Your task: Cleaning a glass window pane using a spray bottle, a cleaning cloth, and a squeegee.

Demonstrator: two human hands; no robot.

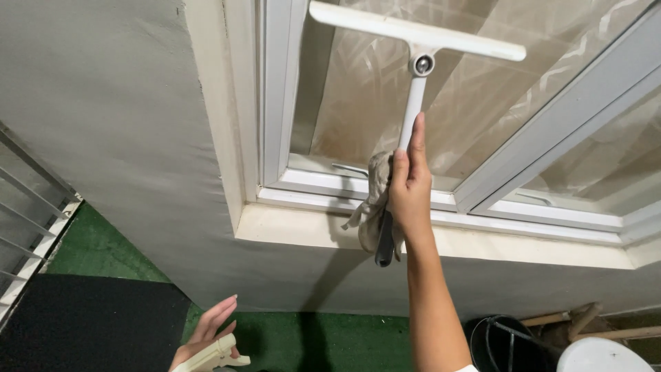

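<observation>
My right hand [409,189] is raised to the window and grips the handle of a white squeegee [417,76] together with a grey cloth [372,207] that hangs below my fingers. The squeegee's blade lies against the window glass [358,103] near the top of the pane. Low at the bottom left, my left hand [206,334] holds a white clip-like plastic object [210,356], its fingers loosely curled around it.
A white window frame [275,103] and cream sill [310,227] sit in a grey wall [117,124]. Green turf [96,248] and a black mat [82,324] cover the floor. A black bucket [506,341], a white lid [599,355] and wooden sticks [585,324] stand at the bottom right. Railing [21,213] at the left.
</observation>
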